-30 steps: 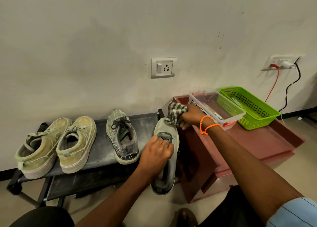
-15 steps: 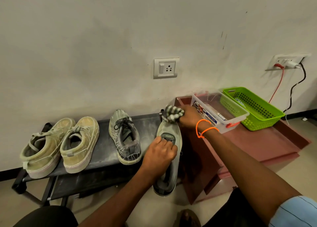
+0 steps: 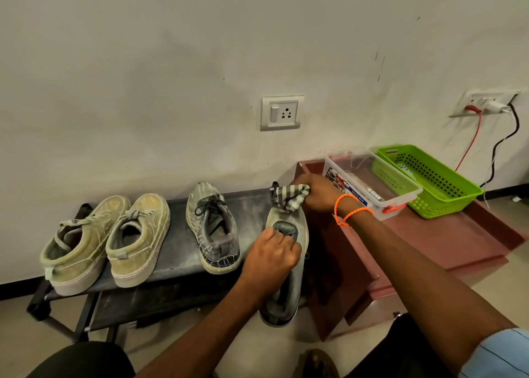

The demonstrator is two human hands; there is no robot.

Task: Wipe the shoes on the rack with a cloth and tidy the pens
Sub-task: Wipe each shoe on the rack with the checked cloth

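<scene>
My left hand (image 3: 272, 256) grips a grey shoe (image 3: 300, 229) turned sole up, its toe over the right end of the dark rack (image 3: 252, 203). My right hand (image 3: 319, 194) clutches a striped cloth (image 3: 289, 199) and presses it on the toe of that sole. Its mate, a grey laced shoe (image 3: 213, 229), stands upright on the rack. Two dusty tan shoes (image 3: 106, 240) stand at the rack's left. Pens lie in the clear box (image 3: 372, 189), hard to make out.
A reddish low cabinet (image 3: 446, 234) stands right of the rack and bears the clear box and a green basket (image 3: 429, 180). Wall sockets (image 3: 282, 112) sit above; red and black cables (image 3: 469, 146) hang at far right. My knee (image 3: 83, 362) shows bottom left.
My right hand has slid the cloth from the sole's upper part toward the toe tip. The left hand and the shoe have stayed nearly still.
</scene>
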